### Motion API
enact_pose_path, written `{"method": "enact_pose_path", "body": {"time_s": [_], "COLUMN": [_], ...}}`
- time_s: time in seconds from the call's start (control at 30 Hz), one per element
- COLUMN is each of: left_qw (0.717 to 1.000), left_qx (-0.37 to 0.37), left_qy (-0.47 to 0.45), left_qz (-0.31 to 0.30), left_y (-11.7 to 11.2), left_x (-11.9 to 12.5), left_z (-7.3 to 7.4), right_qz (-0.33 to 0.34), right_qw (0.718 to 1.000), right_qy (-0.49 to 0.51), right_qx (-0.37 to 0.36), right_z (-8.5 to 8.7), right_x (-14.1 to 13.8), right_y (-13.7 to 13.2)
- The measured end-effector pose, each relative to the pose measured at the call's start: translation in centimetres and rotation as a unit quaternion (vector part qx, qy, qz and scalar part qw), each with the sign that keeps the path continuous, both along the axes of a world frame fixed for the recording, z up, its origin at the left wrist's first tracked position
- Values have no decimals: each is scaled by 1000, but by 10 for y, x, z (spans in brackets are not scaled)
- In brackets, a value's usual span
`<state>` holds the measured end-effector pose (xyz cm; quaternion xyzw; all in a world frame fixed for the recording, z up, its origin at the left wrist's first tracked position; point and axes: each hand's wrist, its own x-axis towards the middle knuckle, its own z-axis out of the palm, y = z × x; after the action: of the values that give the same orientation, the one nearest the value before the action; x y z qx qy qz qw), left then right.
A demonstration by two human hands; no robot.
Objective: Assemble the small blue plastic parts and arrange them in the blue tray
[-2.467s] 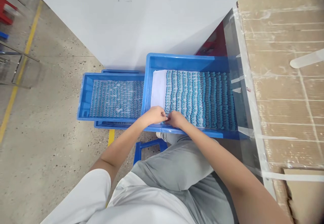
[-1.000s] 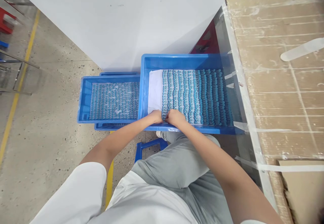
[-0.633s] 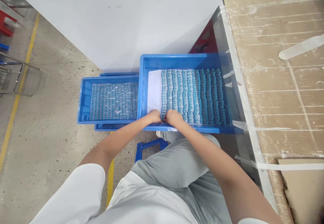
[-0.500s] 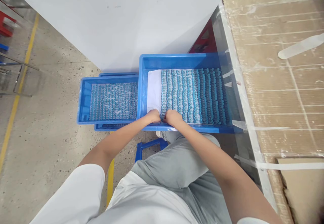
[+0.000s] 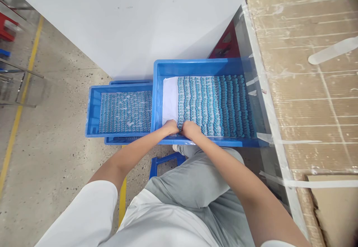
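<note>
White panel (image 5: 134, 27) beyond blue tray (image 5: 195, 68), translucent film (image 5: 258, 105) across one end — hands (image 5: 191, 130) close together, hold unclear.

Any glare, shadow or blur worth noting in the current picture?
All in the head view: glints on the taped cardboard; larger blue tray dim at its right end; upper right corner dark and blurred; detail between left hand and right hand too small to tell.

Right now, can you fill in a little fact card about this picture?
Tray: large rectangular blue plastic tray
Inside: rows of small teal pieces on white paper sheet
Hands: left hand and right hand, close together at the tray's near side; grip unclear
Farther left: second rectangular blue plastic tray, also holding rows
Right: brown taped cardboard surface
</note>
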<state>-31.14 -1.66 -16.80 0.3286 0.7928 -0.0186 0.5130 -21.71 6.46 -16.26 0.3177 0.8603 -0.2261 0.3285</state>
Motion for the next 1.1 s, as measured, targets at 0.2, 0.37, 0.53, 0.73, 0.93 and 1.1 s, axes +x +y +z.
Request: {"method": "enact_pose_path", "body": {"time_s": [0.2, 0.37, 0.53, 0.73, 0.93, 1.1], "left_qw": [1000, 1000, 1000, 1000, 1000, 1000], "left_qx": [16, 5, -1, -4, -10, -13], "left_qy": [-6, -17, -21, -23, -22, -21], "left_qz": [12, 14, 11, 11, 12, 14], "left_y": [-6, -10, -7, -5, -5, -5], "left_x": [-1, 0, 2, 2, 3, 3], "left_z": [3, 6, 6, 7, 7, 3], "right_qz": [-3, -9, -23, -41, -50, -46], "right_qw": [1000, 1000, 1000, 999, 998, 998], "right_qy": [2, 7, 20, 32, 34, 38], "right_qx": [-1, 1, -2, -11, -12, -24], "right_z": [-1, -1, 3, 5, 3, -2], "right_x": [0, 0, 3, 5, 6, 6], "right_y": [0, -1, 6, 14, 10, 10]}}
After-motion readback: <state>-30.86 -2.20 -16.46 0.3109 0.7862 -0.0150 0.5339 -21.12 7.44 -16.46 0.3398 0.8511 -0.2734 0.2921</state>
